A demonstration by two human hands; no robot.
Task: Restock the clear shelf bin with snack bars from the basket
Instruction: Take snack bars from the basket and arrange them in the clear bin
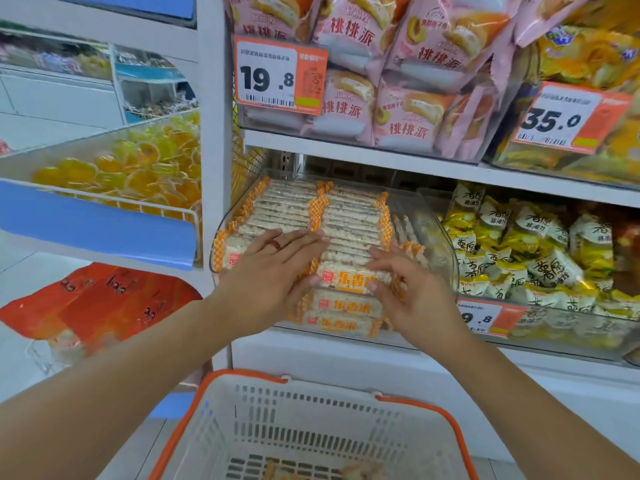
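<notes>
A clear shelf bin (440, 237) on the middle shelf holds two rows of snack bars (349, 216) in white wrappers with orange checkered ends. My left hand (277, 265) lies flat with spread fingers on the front bars of the left row. My right hand (412, 289) rests at the front right, fingers touching the front bars labelled in orange (349, 280). Neither hand grips a bar. Below, the white basket with an orange rim (446, 420) shows a few bars at its bottom (360, 471), partly cut off by the frame edge.
Pink pastry packs (398, 81) fill the shelf above, with price tags 19.8 (277, 74) and 35.0 (568, 119). Yellow snack bags (519, 247) sit in the bin to the right. Left stand: orange jelly cups (138, 168), red packs (104, 299) below.
</notes>
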